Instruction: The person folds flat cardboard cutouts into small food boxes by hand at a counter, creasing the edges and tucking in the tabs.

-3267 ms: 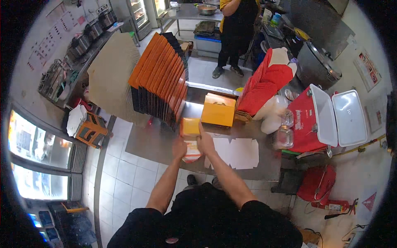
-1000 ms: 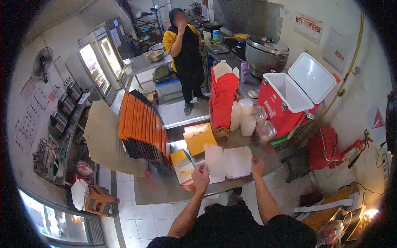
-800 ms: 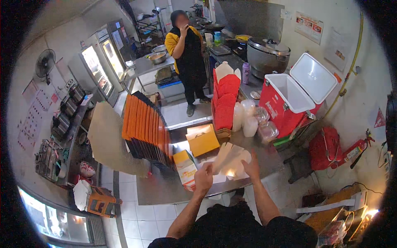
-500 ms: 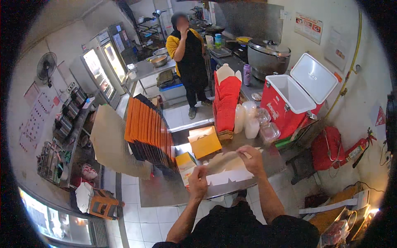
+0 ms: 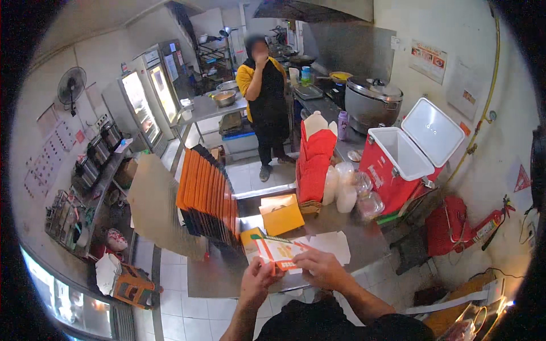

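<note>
Between my two hands is a white carton with orange and yellow print (image 5: 278, 251), partly folded, just over the near edge of the metal table (image 5: 216, 278). The fingers of my left hand (image 5: 256, 281) are closed on its near left corner. My right hand (image 5: 321, 269) grips its right side, with the fingertips on the upper edge. Behind my right hand a flat white carton sheet (image 5: 335, 245) lies on the table. A yellow box (image 5: 281, 216) stands just beyond the held carton, and another yellow carton (image 5: 248, 238) shows partly behind it.
Orange and black folded cartons (image 5: 206, 196) stand stacked at the left, red cartons (image 5: 314, 165) at the back. Clear plastic tubs (image 5: 346, 190) sit beside an open red cooler (image 5: 392, 153). A co-worker (image 5: 266, 102) stands beyond the table. A fire extinguisher (image 5: 486, 230) is at the right.
My hands have come closer together, the right one moving left and nearer. The held carton now turns its orange-printed side up. The view has shifted slightly.
</note>
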A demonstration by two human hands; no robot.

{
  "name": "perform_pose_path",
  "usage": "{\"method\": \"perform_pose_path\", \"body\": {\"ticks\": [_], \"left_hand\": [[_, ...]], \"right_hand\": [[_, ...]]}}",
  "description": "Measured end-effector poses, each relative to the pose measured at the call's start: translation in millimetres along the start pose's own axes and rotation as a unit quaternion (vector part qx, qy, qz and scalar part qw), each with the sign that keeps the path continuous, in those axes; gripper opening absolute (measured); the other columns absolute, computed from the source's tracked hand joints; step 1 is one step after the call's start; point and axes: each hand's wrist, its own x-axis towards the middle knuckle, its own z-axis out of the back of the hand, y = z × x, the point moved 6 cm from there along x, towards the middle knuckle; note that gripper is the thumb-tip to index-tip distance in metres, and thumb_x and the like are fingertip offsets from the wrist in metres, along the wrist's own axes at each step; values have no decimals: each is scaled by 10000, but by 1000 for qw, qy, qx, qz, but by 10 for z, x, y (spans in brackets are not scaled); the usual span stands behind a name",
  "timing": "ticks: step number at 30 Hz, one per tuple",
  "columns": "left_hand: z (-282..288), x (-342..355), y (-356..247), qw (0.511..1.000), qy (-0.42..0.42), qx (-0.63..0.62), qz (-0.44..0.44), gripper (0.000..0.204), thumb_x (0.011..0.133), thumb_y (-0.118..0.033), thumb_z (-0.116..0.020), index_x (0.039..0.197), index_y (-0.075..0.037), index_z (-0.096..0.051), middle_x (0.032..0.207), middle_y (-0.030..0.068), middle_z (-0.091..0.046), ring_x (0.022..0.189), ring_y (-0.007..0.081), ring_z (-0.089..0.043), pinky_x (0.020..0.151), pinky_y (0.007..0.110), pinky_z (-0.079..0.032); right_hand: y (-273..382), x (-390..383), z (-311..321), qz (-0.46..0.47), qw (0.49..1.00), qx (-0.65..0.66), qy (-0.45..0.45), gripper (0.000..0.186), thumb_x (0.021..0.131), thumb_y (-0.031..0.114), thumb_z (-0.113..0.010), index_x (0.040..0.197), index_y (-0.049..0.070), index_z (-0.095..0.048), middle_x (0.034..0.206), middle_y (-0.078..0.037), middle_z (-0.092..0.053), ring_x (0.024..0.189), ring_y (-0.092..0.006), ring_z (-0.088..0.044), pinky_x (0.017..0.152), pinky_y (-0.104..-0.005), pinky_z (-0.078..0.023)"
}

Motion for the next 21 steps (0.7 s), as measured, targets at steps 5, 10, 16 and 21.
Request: {"method": "perform_pose_path", "body": {"ticks": [5, 10, 16, 21], "left_hand": [[10, -195, -143, 962, -51, 216, -162, 154, 964, -122, -666, 1029, 2, -603, 1018, 99, -671, 849, 176, -678, 768, 312, -561], [23, -336, -278, 859, -132, 305, -389, 139, 843, -30, -766, 922, -7, -653, 873, 98, -675, 817, 219, -684, 713, 313, -531], [-138, -528, -299, 726, -191, 431, -501, 69, 834, -40, -748, 871, -5, -701, 874, 149, -693, 785, 282, -677, 708, 367, -528], [-89, -607, -309, 762, -165, 419, -466, 114, 803, 19, -748, 910, -8, -722, 902, 168, -691, 783, 323, -677, 671, 333, -514]], "right_hand": [[291, 26, -75, 29, 998, 52, -16, 351, 781, 13, -720, 1118, 97, -666, 973, -66, -697, 866, -253, -700, 770, -384, -583], [253, 31, -151, -178, 953, 244, -21, 299, 812, -7, -734, 1093, 80, -679, 943, -89, -696, 840, -184, -694, 747, -327, -557], [383, 137, -192, -194, 944, 246, -102, 311, 791, -25, -749, 1078, 71, -679, 963, -108, -702, 842, -205, -689, 766, -326, -552], [476, 203, -217, -84, 970, 194, -120, 305, 783, -29, -758, 1060, 71, -678, 1000, -121, -708, 882, -253, -691, 781, -350, -561]]}}
